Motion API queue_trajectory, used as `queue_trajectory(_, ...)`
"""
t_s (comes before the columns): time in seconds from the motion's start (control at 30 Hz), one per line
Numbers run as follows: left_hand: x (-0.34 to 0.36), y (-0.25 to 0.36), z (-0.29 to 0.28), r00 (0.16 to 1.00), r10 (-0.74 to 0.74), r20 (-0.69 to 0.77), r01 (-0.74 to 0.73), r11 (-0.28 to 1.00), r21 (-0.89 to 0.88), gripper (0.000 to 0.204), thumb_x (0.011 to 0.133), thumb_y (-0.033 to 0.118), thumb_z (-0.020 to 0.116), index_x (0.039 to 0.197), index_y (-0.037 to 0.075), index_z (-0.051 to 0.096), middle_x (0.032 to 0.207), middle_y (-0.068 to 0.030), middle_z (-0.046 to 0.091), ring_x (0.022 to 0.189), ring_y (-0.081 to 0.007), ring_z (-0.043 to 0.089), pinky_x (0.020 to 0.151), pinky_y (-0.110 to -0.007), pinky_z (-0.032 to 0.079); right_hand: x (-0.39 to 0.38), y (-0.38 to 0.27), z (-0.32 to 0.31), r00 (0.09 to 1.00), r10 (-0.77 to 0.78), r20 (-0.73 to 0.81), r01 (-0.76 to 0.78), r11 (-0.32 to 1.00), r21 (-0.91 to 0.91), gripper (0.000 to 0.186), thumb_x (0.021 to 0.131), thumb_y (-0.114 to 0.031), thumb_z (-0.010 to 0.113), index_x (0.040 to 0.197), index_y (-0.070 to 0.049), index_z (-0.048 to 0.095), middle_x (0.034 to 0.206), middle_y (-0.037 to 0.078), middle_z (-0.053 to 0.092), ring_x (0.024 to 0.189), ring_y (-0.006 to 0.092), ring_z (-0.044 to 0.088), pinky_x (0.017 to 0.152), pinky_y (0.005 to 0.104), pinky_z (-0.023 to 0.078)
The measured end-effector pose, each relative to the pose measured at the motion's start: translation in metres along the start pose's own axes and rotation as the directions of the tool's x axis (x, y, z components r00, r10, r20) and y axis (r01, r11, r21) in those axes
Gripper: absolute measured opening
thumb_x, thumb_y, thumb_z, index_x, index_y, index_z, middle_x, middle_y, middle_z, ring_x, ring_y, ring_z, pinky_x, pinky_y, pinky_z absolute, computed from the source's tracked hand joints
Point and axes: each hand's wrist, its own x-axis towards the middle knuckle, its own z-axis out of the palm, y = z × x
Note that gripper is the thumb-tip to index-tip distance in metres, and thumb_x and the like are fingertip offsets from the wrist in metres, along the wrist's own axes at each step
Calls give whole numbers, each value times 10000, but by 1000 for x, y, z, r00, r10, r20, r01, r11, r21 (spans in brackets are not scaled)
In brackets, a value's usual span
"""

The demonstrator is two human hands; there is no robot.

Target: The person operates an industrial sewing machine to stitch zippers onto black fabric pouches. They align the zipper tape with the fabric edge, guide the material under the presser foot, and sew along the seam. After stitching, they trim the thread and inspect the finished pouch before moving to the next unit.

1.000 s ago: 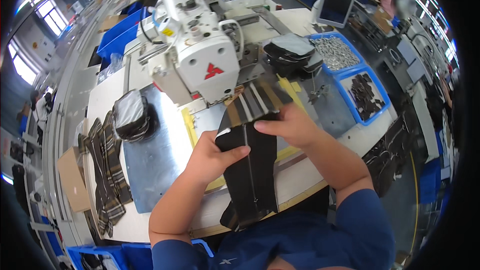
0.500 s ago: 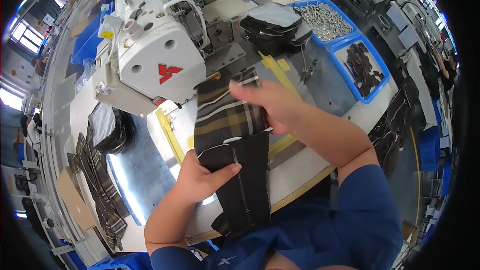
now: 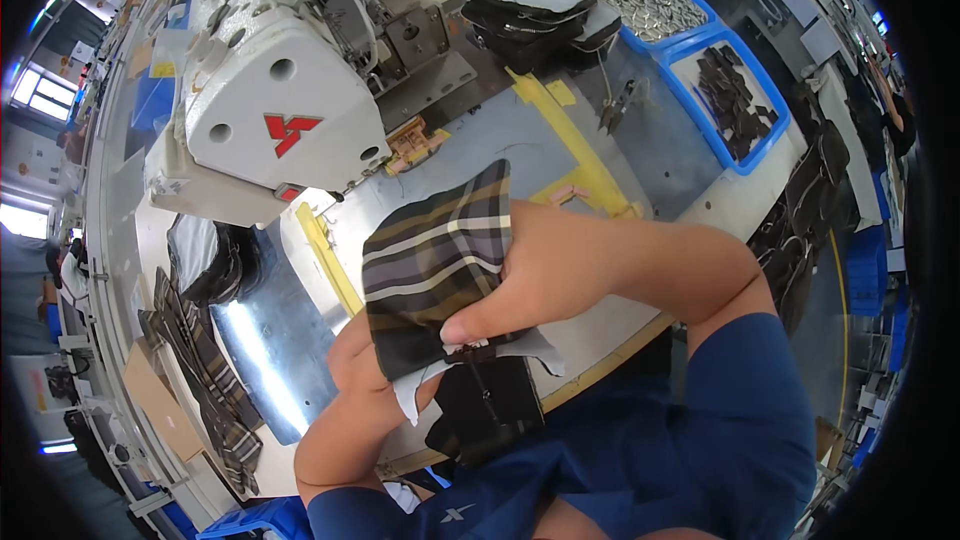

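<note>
A plaid fabric panel [image 3: 430, 250] in brown, black and white is joined to a black fabric piece [image 3: 500, 395] with a zipper down its middle. My right hand [image 3: 555, 275] grips the plaid panel near the seam, thumb pressed on top by the zipper's end. My left hand [image 3: 352, 355] is at the panel's left edge, reaching beneath it; its fingers are hidden by the cloth. A pale lining edge [image 3: 410, 395] shows below the plaid. The black part hangs toward my lap.
A white sewing machine [image 3: 290, 90] stands at the upper left. Stacked black pouches [image 3: 530, 15] sit behind, beside blue trays of metal hooks [image 3: 645, 0] and dark scraps [image 3: 735, 100]. Yellow tape [image 3: 570, 140] marks the metal plate. Plaid strips [image 3: 205, 370] lie left.
The plaid panel has folded down toward me over the black part. My right hand moved lower, onto the seam; my left thumb slipped from the top to beneath the cloth.
</note>
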Motion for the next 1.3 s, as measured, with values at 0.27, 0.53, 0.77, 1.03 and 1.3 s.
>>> queue_trajectory(0.27,-13,12,-7,851,519,78,-444,633,635,281,798,162,798,1070,225,765,1034,46,644,1068,-158,554,931,-359,411,-3,11,13,898,-426,-112,372,870,-324,518,892,-189,803,1357,-23,645,1267,159,715,1162,302,668,1041,392,504)
queue_trajectory(0.53,-10,18,-6,848,500,172,-498,643,582,215,759,117,789,961,184,818,909,71,667,928,-131,564,787,-318,385,-2,12,17,828,-542,-145,491,824,-282,475,892,-183,798,1313,-12,661,1236,178,720,1117,313,684,1001,392,520)
queue_trajectory(0.77,-16,24,-10,803,545,241,-567,574,591,201,789,50,788,985,94,797,891,8,681,871,-154,560,653,-301,386,3,10,25,906,-386,-173,363,920,-148,449,836,-118,774,1251,-4,645,1164,218,716,1069,421,665,973,421,530)
queue_trajectory(1.03,-6,30,-14,850,484,208,-517,690,506,135,806,-54,782,911,24,748,897,-64,625,975,-257,705,700,-351,552,3,12,26,914,-293,-282,310,951,15,572,851,-112,794,1377,-42,580,1087,190,751,945,287,724,853,395,562)
queue_trajectory(1.3,-1,26,-25,890,447,86,-432,768,473,180,775,-142,764,913,-49,695,939,-143,634,890,-316,721,664,-373,598,-19,-12,16,867,-462,-190,398,869,-295,539,824,-8,811,1338,-55,656,793,79,669,720,193,658,653,299,532)
